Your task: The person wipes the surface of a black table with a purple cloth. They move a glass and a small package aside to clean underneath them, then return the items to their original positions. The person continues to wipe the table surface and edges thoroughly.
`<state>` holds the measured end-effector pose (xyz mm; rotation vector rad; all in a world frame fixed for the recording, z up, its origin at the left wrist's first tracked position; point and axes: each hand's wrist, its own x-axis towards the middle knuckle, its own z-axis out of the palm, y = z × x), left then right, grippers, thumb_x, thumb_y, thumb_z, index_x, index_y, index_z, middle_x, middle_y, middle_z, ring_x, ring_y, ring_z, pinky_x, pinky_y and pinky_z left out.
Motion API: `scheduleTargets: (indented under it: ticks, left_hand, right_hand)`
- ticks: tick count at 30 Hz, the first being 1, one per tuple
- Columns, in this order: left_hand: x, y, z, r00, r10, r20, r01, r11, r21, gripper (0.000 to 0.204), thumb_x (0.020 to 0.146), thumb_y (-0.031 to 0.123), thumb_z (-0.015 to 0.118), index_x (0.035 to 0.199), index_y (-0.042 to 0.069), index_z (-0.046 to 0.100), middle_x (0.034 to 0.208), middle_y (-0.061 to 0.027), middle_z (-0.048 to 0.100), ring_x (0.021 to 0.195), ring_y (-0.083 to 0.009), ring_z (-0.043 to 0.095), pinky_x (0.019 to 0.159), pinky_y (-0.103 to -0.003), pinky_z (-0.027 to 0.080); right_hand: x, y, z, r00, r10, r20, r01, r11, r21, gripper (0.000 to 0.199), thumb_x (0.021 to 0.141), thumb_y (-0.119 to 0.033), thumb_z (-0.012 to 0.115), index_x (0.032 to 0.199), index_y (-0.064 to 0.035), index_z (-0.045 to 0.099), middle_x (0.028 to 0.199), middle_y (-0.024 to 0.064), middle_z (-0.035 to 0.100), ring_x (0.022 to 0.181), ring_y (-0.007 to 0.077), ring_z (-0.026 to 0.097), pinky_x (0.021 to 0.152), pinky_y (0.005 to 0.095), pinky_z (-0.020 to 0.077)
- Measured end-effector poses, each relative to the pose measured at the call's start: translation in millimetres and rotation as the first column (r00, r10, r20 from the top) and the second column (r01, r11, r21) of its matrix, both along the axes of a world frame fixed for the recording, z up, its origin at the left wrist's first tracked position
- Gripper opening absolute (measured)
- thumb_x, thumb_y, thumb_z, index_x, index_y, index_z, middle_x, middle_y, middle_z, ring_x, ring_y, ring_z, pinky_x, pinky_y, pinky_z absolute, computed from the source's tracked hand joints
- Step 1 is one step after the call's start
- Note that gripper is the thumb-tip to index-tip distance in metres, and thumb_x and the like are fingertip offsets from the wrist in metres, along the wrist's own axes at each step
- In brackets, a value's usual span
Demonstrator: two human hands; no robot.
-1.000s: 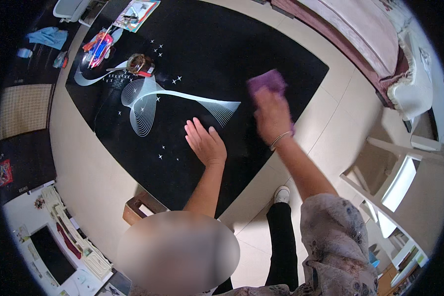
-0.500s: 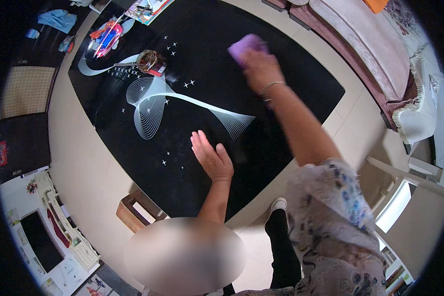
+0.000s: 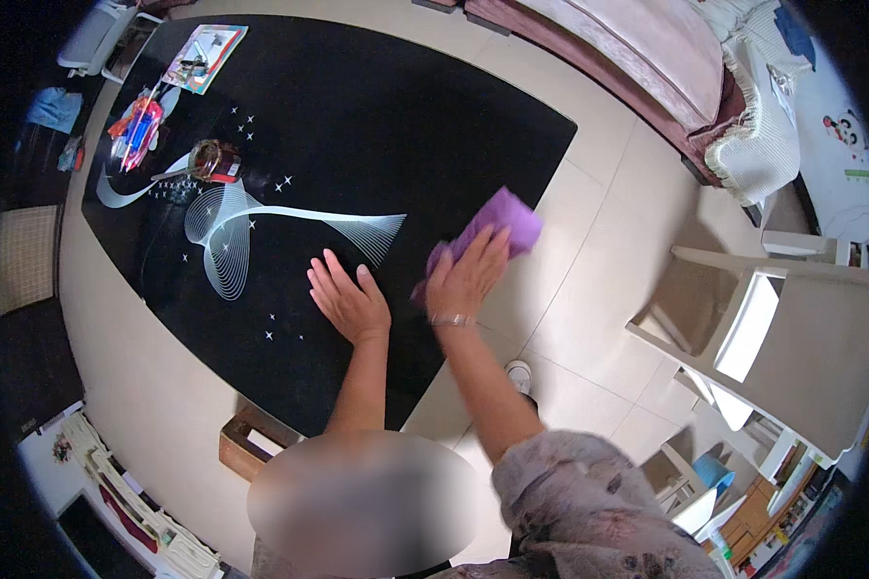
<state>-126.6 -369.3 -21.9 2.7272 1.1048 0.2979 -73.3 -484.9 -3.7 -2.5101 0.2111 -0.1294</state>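
A purple cloth (image 3: pixel 508 224) lies under my right hand (image 3: pixel 465 277) at the right edge of the glossy black table (image 3: pixel 357 116). The fingers hold it from above, and part of it spreads past the fingertips toward the floor side of the edge. My left hand (image 3: pixel 350 304) rests on the tabletop, empty, fingers stretched out and thumb apart, just below the white swirl pattern. Farther left stands a glass jar (image 3: pixel 213 161) with a red and dark label or contents, with something like a handle sticking out toward the left.
Bundled colourful pens and wrappers (image 3: pixel 137 133) lie at the table's far left, near papers or a book (image 3: pixel 203 60). Beyond the right edge are floor tiles, a white chair (image 3: pixel 743 328) and a pink sofa (image 3: pixel 637 58). A brown wooden stool (image 3: pixel 246 446) sits by the near left edge.
My right hand has brought the purple cloth from the far part of the table nearer to me, to its right edge. The left hand stays flat on the table. The view has shifted rightward.
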Motion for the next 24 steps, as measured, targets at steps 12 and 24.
scheduleTargets:
  ticks: [12,24]
  left_hand:
    - [-3,0,7,0.97,0.008,-0.242,-0.009,1.0,-0.002,0.057,0.099,0.033,0.045,0.15,0.012,0.03,0.159,-0.0148,0.017,0.147,-0.0309,0.012,0.118,-0.048,0.011]
    - [3,-3,13,0.98,-0.013,-0.2,0.019,0.999,0.027,0.056,0.098,0.029,0.047,0.148,0.01,0.032,0.158,-0.0142,0.018,0.145,-0.0344,0.016,0.116,-0.052,0.014]
  right_hand:
    - [10,-36,-38,0.949,-0.314,-0.019,0.296,0.871,0.392,0.077,0.088,-0.024,0.062,0.145,0.0101,0.022,0.142,0.0337,0.037,0.131,0.0453,0.039,0.11,0.0455,0.0289]
    - [294,-116,-25,0.991,-0.13,-0.042,0.131,0.991,0.025,0.032,0.086,-0.02,0.062,0.114,-0.007,0.059,0.105,0.0189,0.064,0.1,0.0385,0.058,0.087,0.0464,0.0462]
